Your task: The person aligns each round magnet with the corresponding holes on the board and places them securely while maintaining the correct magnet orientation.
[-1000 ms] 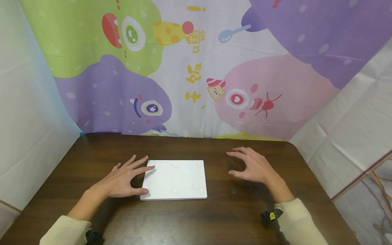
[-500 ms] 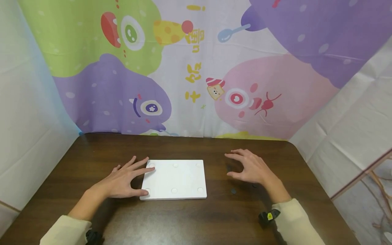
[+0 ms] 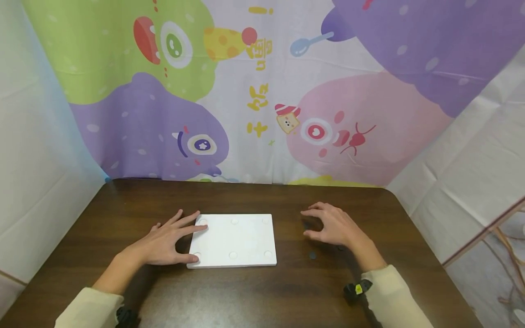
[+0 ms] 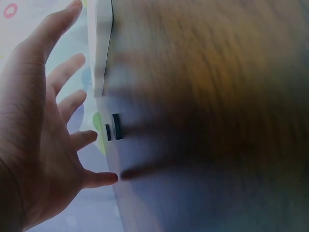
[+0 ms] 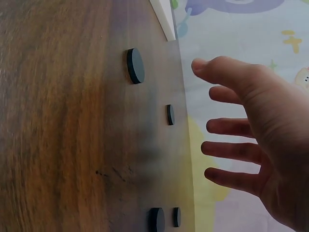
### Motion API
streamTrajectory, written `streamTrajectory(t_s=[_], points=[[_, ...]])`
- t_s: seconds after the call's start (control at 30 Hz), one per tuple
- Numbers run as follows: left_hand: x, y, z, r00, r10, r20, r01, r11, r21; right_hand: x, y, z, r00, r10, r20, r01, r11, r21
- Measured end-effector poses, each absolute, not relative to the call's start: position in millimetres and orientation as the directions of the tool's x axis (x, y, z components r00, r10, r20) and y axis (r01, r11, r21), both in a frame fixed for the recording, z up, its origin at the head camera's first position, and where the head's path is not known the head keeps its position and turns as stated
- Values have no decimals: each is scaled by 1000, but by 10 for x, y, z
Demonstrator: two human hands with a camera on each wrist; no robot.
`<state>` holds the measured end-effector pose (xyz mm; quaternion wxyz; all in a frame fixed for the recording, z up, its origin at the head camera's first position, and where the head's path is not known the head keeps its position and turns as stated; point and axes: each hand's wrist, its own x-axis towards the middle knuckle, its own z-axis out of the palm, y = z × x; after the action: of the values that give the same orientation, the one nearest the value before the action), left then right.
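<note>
A flat white board (image 3: pixel 246 239) with several round shallow recesses along its two long sides lies on the table. At its left end my left hand (image 3: pixel 164 241) spreads its fingers, with thumb and index fingertip over the board's edge. My right hand (image 3: pixel 334 224) hovers right of the board, thumb apart from loosely bent fingers, with nothing held. Below it are small dark discs: one disc (image 3: pixel 312 255) in front of the thumb, another (image 3: pixel 307 225) between thumb and fingers. The right wrist view shows several, among them a near disc (image 5: pixel 136 66) and a farther disc (image 5: pixel 170 114).
Two more dark discs, one of them the nearer disc (image 4: pixel 116 126), lie on the table beyond the left hand in the left wrist view. The brown wooden table (image 3: pixel 246 296) ends at a cartoon-printed curtain (image 3: pixel 262 150). White sheets hang on both sides.
My right hand has moved slightly left and lower, and its fingers have drawn a little nearer the thumb. My left hand and the board have stayed in place.
</note>
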<state>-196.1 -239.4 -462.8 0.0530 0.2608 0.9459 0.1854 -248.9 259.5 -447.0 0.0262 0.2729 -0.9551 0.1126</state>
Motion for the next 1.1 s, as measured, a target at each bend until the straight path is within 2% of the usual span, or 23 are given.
streamTrajectory(t_s=[1.1], points=[[-1973, -2369, -4648, -858, 510, -59, 454, 807, 377, -2521, 2533, -4557, -856, -516, 26, -511, 838, -194]])
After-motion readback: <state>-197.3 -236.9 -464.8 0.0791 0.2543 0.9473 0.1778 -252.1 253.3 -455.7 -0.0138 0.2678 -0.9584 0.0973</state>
